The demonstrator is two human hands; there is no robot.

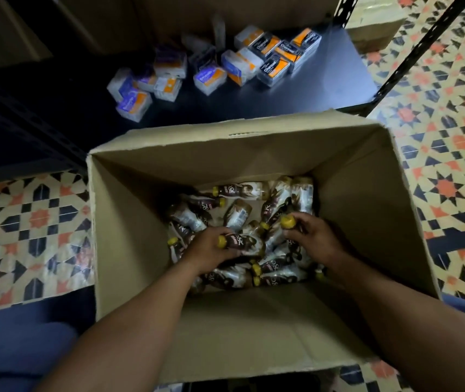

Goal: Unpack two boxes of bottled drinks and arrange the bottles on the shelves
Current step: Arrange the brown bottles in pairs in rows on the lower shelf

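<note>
The left grip is curled round a brown bottle that lies on its side, with the yellow cap at the grip and the labelled body pointing toward the right grip. That one is closed round a second bottle just below its yellow cap, which sticks out of the fist toward the left grip. Both grips are down inside the open box, which sits on the tiled floor right in front of the shelf, probably so each bottle has only a short way to go. Under and between the grips the other bottles lie in a loose heap, on their sides and crosswise with caps pointing every way, so taking one in each grip looks like the quick way to lift two at once without digging. No drinks show on the shelf beyond the grips, so I judge the arranging has hardly begun. The bottle labels are brown and white with large pale figures that may read "80"; the small print is too blurred to read. Beyond the box, on the dark shelf, lie small packs, some orange and black marked "Charcoal" and some purple and orange marked "Smooth"
</note>
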